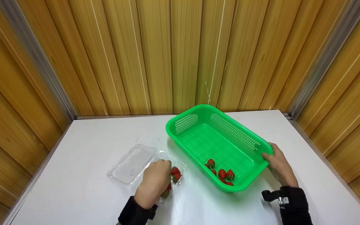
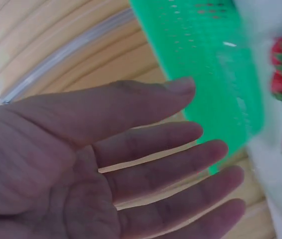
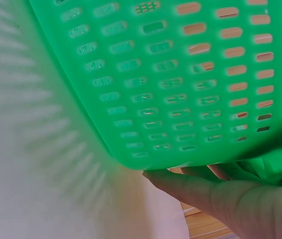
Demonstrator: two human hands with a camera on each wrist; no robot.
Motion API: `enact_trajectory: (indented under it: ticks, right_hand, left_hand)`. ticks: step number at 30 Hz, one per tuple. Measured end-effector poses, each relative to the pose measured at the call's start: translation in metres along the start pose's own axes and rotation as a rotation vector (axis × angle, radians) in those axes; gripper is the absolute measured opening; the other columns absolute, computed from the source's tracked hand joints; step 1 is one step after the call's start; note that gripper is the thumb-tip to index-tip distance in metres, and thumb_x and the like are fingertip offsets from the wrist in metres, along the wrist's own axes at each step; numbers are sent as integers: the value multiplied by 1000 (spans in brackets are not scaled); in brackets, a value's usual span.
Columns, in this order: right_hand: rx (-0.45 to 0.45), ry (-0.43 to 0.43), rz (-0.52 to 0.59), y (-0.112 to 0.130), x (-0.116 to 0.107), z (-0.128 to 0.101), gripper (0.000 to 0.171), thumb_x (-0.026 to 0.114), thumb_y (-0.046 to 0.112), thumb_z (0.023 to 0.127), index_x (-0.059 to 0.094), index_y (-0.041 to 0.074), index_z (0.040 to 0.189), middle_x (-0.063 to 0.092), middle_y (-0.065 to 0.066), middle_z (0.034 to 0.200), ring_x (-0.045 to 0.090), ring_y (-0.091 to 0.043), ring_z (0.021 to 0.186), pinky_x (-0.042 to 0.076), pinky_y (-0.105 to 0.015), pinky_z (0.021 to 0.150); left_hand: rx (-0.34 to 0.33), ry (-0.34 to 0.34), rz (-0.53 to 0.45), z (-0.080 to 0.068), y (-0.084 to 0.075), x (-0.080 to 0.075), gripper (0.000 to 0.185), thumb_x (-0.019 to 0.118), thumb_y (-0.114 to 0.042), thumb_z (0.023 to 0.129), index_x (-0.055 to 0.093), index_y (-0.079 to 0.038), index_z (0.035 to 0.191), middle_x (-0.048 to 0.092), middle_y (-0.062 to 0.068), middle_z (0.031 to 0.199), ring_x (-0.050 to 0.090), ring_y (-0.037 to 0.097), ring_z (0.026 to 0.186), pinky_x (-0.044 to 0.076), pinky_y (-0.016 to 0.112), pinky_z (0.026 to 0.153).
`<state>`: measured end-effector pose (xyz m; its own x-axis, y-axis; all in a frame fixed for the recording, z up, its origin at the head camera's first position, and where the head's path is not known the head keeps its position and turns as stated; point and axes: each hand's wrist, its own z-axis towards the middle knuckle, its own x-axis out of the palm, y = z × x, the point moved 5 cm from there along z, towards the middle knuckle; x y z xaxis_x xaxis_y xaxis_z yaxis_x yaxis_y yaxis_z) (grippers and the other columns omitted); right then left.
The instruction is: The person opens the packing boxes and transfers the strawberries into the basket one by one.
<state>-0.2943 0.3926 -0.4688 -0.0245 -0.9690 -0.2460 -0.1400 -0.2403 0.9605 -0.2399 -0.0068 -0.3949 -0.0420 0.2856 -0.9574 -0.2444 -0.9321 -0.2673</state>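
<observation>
So the right hand (image 1: 278, 167) gripped the green basket (image 1: 195, 142) rim - tilted off the table (image 1: 83, 156). Left hand (image 1: 155, 182) hovered open-fingered over the clear strawberry box (image 1: 133, 164) - grip released.

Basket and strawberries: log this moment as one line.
left hand open over clamshell | right hand grips basket rim | strawberries in basket | table
</observation>
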Motion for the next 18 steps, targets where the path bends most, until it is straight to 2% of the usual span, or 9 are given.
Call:
enact_trajectory:
  ticks: [5,10,18]
  right_hand:
    - [-15,0,-9,1,-5,-3,58,35,2,96,7,-5,146,24,-28,139,37,-35,122,47,-28,88]
    - [-9,1,2,2,-4,-2,58,35,2,96,7,-4,146,23,-28,141,35,-35,123,47,-29,89]
    - [9,-1,10,-1,-1,0,59,35,2,96,6,-2,147,23,-28,142,36,-34,122,47,-30,88]
  left_hand:
    - [-30,63,-50,0,18,24,15,70,-4,77,59,-8,67,62,11,73,62,33,66,47,43,50]
    - [-16,110,-84,0,26,45,15,72,-8,77,59,-10,70,59,7,70,57,25,60,43,40,48]
    - [-2,88,-103,2,31,64,15,78,-11,73,64,-10,78,59,8,73,59,29,64,43,41,50]
